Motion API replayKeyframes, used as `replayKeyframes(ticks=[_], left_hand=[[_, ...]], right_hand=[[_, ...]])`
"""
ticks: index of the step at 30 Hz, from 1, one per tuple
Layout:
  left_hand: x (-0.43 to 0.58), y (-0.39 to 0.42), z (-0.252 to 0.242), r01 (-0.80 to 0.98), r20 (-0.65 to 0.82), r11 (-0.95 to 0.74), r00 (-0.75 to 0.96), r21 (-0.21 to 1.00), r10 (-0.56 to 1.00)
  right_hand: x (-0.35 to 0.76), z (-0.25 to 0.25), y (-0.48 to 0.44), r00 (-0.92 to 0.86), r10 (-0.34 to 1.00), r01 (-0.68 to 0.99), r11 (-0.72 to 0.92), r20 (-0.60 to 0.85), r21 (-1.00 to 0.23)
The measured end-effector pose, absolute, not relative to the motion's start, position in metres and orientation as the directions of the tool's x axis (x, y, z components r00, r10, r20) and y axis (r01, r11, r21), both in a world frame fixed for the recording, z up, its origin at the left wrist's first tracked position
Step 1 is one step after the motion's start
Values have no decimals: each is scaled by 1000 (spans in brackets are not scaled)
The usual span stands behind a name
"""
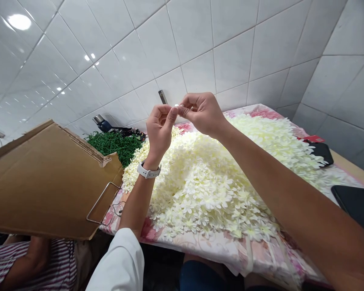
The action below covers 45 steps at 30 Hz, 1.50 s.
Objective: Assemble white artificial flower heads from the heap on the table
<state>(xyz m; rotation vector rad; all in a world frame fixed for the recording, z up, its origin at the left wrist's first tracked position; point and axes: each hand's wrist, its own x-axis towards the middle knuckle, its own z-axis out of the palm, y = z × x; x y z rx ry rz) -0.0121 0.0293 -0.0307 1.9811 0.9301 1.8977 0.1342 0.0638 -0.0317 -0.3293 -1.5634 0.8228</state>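
Observation:
My left hand (160, 129) and my right hand (204, 113) are raised with their fingertips meeting. Both are closed in a pinch. A tiny white piece (176, 106) shows between the fingertips, mostly hidden by them, so its kind is unclear. Below the hands spreads a large heap of cream-white artificial flower heads (203, 190). A patch of smaller, yellower blossoms (136, 169) lies by my left wrist, which wears a pale watch strap (148, 173).
A cardboard piece (48, 182) stands at left, with a bent metal wire (92, 210) by its edge. Behind it are green plastic stems (115, 145) and a flask (101, 123). Dark devices (323, 152) lie right on the floral tablecloth (200, 246). A person in a striped top (60, 262) sits lower left.

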Motion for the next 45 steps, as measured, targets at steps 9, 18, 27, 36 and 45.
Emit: replayKeyframes(ticks=[9, 18, 27, 36, 45], left_hand=[[-16, 34, -33, 266, 839, -799, -86, 540, 538], [-17, 31, -30, 261, 826, -797, -4, 545, 563], [-15, 31, -31, 148, 730, -717, -60, 681, 681], [-9, 29, -30, 247, 768, -732, -106, 635, 631], [-9, 25, -28, 324, 816, -763, -58, 560, 575]], right_hand=[[131, -31, 66, -192, 648, -352, 656, 737, -668], [134, -31, 65, -138, 709, -362, 614, 692, -701], [135, -30, 65, -190, 693, -418, 583, 695, -696], [135, -27, 59, -230, 717, -439, 527, 658, -728], [137, -29, 66, -176, 718, -433, 558, 673, -708]])
